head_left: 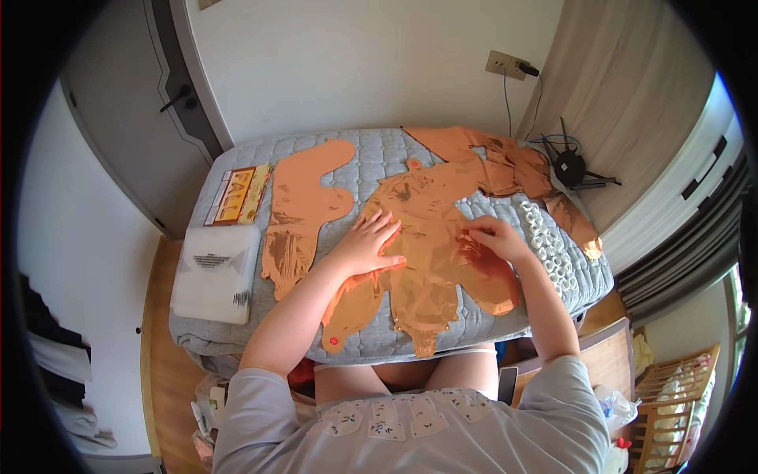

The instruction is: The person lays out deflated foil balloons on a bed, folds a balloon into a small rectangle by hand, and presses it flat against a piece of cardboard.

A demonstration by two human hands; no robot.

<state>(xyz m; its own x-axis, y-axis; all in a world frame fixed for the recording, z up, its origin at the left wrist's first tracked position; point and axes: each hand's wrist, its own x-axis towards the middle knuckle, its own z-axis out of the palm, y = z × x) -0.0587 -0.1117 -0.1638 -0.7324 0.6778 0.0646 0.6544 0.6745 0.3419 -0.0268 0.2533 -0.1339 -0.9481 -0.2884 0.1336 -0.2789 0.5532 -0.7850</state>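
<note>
An uninflated, shiny orange foil balloon (422, 268) with rounded lobes lies spread across the middle of the quilted bed. My left hand (367, 243) rests flat on its left part, fingers spread. At its right edge, the thumb and bent fingers of my right hand (497, 238) pinch the foil, where a darker reddish patch shows. Another flat orange foil piece (302, 197) lies to the left, apart from my hands. Beyond my right hand, more orange foil (505, 162) lies crumpled toward the far right corner.
White rings (553, 253) lie in a cluster right of my right hand. A stack of clear plastic bags (215, 272) and a colourful printed packet (238, 196) sit at the bed's left. A black router (572, 167) with cables stands at the far right. A phone (508, 385) is by my leg.
</note>
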